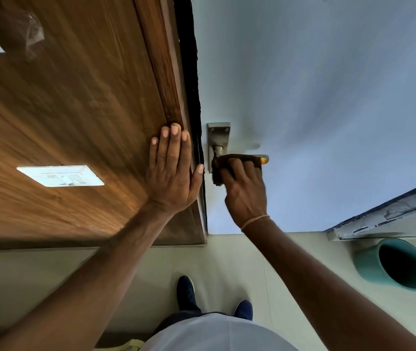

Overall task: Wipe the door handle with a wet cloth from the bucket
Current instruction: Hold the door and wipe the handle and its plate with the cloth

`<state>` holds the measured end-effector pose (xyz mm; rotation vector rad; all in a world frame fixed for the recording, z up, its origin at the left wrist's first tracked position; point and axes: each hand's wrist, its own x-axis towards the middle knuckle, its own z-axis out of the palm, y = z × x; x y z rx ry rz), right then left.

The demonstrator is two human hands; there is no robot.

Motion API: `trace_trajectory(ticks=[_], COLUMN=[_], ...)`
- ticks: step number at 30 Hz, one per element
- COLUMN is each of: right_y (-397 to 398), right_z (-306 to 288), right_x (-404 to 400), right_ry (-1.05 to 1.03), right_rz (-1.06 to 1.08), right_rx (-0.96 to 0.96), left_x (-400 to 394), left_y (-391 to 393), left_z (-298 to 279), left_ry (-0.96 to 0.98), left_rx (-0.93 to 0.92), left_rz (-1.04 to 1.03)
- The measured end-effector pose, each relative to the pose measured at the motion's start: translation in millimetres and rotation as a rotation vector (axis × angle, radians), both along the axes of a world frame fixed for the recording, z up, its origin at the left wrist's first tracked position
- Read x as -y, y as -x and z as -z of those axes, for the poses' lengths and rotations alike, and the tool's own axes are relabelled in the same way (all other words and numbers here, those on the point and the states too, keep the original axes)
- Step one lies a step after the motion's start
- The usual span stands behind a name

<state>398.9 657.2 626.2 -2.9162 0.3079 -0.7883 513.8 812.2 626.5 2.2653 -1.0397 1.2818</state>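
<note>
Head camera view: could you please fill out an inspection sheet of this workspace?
Surface: pale blue door, closed against the wooden frame.
Job's things: brown cloth pressed over the metal door handle; teal bucket on the floor to the right.
Clutter: nothing seen.
Grippers: right hand grips the cloth on the handle; left hand lies flat, fingers straight, on the frame.
Cables: nothing seen.
Surroundings: white switch plate on wood panelling; light floor tiles; blue shoes.
</note>
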Motion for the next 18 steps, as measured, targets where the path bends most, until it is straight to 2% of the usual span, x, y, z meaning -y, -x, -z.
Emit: trace_trajectory(ticks=[4,10,15,18], right_y=[13.3,2.3,24.6,12.7], right_z=[3.8,-0.6,9.8,2.9], right_x=[19.6,4.7,41.7,21.0], right_ry=[-0.064,0.022,-0.066,-0.014], right_rz=[0.091,-0.019,0.123,0.049], right_rx=[0.034,-0.028,-0.032,-0.064], left_x=[0.8,0.9,6.6,10.5], left_y=[3.8,5.5,10.0,14.2], left_z=[-1.8,-3.0,-3.6,-3.1], left_ry=[0.008,0.006,0.031,0.050], left_rx=[-0.011,-0.028,-0.043,-0.060], left_rz=[-0.005,-0.014,-0.041,-0.050])
